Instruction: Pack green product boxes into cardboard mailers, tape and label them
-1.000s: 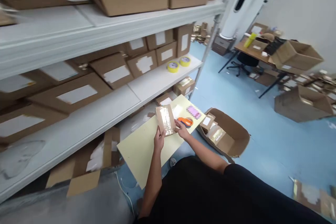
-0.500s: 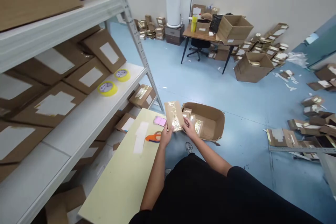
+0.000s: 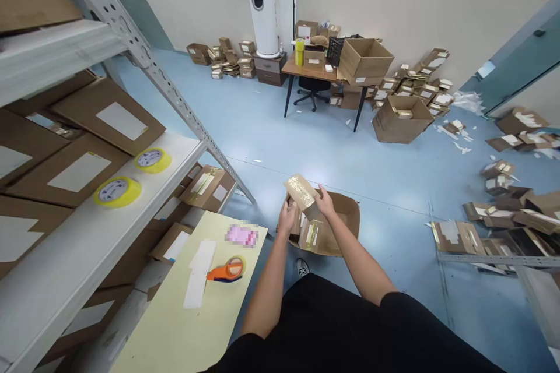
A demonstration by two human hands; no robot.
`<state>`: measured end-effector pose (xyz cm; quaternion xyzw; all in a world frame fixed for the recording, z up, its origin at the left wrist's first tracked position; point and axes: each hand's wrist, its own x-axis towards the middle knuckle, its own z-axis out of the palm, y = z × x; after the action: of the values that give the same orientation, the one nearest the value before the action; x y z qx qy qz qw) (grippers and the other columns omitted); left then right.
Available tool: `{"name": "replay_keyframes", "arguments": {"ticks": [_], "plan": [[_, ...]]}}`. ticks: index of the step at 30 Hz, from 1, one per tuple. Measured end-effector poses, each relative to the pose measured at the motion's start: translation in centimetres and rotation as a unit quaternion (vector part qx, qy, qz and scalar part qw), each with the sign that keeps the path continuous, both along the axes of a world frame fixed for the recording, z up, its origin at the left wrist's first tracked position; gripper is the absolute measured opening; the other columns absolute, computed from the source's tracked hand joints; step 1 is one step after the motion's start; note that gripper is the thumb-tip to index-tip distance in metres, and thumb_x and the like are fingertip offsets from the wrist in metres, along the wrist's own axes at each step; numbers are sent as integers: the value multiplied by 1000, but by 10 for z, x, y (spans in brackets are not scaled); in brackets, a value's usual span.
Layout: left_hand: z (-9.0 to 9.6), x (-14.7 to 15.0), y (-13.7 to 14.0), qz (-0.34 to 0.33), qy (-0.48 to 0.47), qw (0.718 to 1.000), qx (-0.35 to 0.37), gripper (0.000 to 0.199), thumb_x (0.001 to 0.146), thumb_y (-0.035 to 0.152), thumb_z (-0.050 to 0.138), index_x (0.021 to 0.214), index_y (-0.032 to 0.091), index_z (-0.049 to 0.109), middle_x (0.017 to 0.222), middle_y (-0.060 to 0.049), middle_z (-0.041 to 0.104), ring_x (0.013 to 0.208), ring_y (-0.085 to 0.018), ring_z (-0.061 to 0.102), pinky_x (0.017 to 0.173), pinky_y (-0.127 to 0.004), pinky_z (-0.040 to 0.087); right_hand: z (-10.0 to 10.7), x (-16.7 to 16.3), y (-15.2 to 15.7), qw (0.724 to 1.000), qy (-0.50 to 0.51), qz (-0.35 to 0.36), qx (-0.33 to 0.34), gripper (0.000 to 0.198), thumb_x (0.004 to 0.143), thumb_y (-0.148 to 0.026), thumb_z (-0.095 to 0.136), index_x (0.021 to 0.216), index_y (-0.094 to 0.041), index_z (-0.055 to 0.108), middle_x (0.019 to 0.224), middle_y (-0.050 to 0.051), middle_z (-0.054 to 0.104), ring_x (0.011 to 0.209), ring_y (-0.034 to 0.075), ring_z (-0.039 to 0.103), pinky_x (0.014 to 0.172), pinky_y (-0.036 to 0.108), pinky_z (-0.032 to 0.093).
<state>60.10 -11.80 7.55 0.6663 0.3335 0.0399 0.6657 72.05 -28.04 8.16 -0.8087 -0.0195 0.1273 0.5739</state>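
Observation:
A small taped cardboard box (image 3: 303, 191) is held between my two hands, tilted, above a large open carton (image 3: 336, 242) on the floor. My left hand (image 3: 287, 217) grips its near left side, and my right hand (image 3: 324, 203) has the right side. Shiny clear tape crosses the top of the small box. Inside the carton, other small taped boxes (image 3: 310, 234) lie at the left. On the pale yellow table (image 3: 175, 326) to the left sit an orange tape dispenser (image 3: 225, 271), white paper strips (image 3: 200, 274) and a blurred pink item (image 3: 242, 235).
A metal shelf (image 3: 144, 186) with boxes stands at left, carrying two yellow tape rolls (image 3: 117, 191). A desk (image 3: 324, 71) with boxes is at the back. More cartons (image 3: 402, 119) and scraps lie along the wall and right side.
Both hands have carried the small box from beside the table's edge to over the open carton, and the box has tilted. My view has turned rightward.

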Motion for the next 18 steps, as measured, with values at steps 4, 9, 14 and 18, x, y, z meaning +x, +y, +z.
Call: {"name": "replay_keyframes", "arguments": {"ticks": [4, 9, 14, 18], "plan": [[6, 8, 34, 77, -7, 997, 2, 65, 93, 58, 62, 147, 21, 57, 157, -14, 53, 142, -28, 53, 111, -39, 48, 11, 47, 5, 993, 39, -67, -93, 65, 83, -31, 59, 146, -15, 58, 151, 17, 58, 140, 33, 55, 121, 48, 39], [0, -26, 56, 126, 9, 992, 0, 56, 88, 60, 66, 125, 19, 71, 125, -14, 73, 120, -27, 67, 91, -36, 58, 9, 37, 24, 1000, -6, -20, -8, 60, 84, -36, 60, 143, -21, 58, 139, 13, 68, 129, 27, 63, 114, 45, 46], [1, -62, 62, 164, -8, 986, -8, 63, 86, 63, 66, 129, 16, 70, 111, -12, 75, 109, -26, 70, 81, -33, 59, 30, 16, 64, 996, -22, 62, 62, 54, 86, -39, 62, 137, -22, 61, 133, 13, 71, 127, 27, 64, 110, 46, 49], [19, -90, 81, 192, -23, 981, 8, 59, 91, 59, 63, 131, 17, 69, 127, -14, 72, 118, -26, 68, 90, -35, 58, 55, -3, 104, 987, -34, 131, 85, 52, 88, -40, 63, 136, -22, 62, 134, 13, 71, 129, 28, 63, 110, 47, 49]]}}
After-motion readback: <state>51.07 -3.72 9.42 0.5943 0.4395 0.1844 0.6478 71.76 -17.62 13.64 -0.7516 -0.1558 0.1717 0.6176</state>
